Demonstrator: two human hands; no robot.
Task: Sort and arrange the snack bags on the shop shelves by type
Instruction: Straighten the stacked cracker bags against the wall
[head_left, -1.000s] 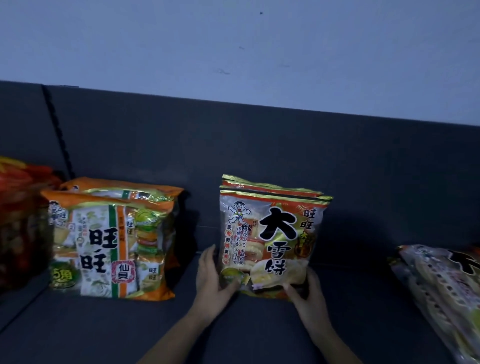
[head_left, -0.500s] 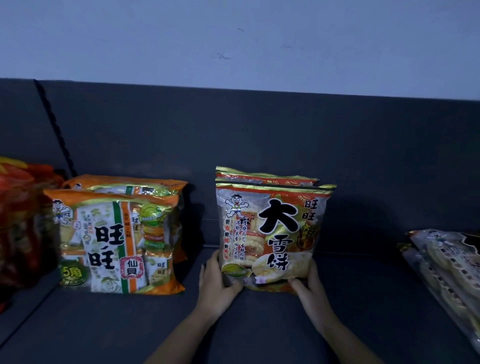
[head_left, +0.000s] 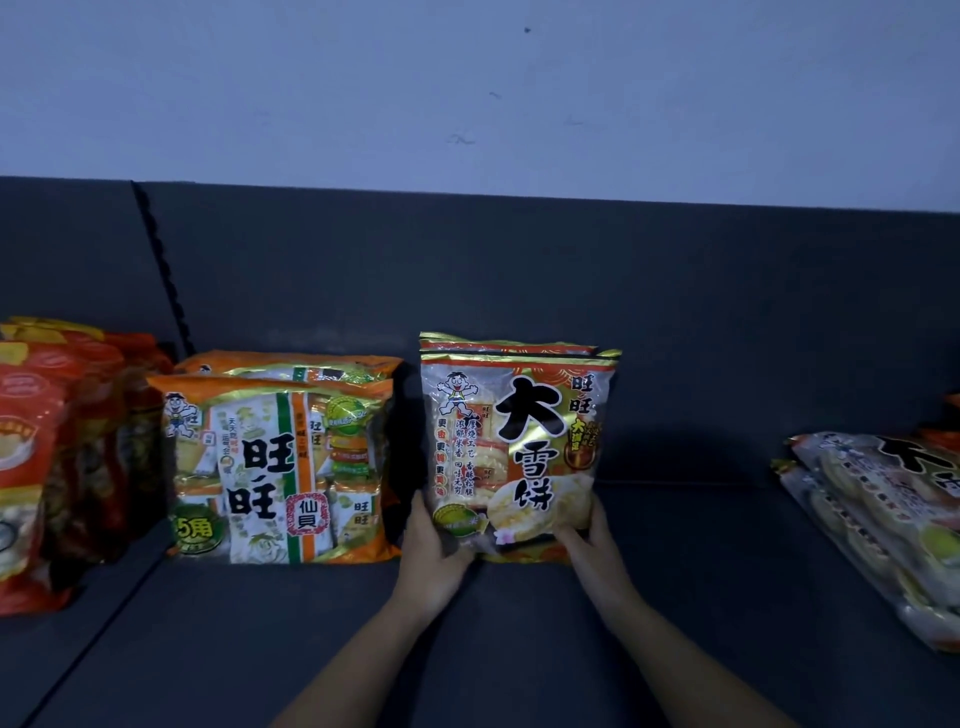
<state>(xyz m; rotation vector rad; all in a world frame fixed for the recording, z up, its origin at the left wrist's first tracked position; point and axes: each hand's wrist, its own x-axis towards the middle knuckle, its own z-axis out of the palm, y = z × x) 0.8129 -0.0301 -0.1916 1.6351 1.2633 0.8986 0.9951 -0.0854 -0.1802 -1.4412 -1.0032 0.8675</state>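
Observation:
A rice-cracker bag with big black characters (head_left: 519, 447) stands upright on the dark shelf (head_left: 519, 649), with a second bag of the same kind right behind it. My left hand (head_left: 428, 553) grips its lower left corner and my right hand (head_left: 595, 545) grips its lower right corner. Left of it stand two orange-and-green senbei bags (head_left: 275, 467), one behind the other. A small gap separates the two groups.
Several red snack bags (head_left: 57, 457) stand at the far left. At the right edge lies a flat pile of rice-cracker bags (head_left: 893, 519). A dark back panel (head_left: 519, 270) rises behind everything, with a pale wall above it.
The bag in my hands has been stood straighter against the one behind it. My view has shifted, so the bags now sit further right and larger.

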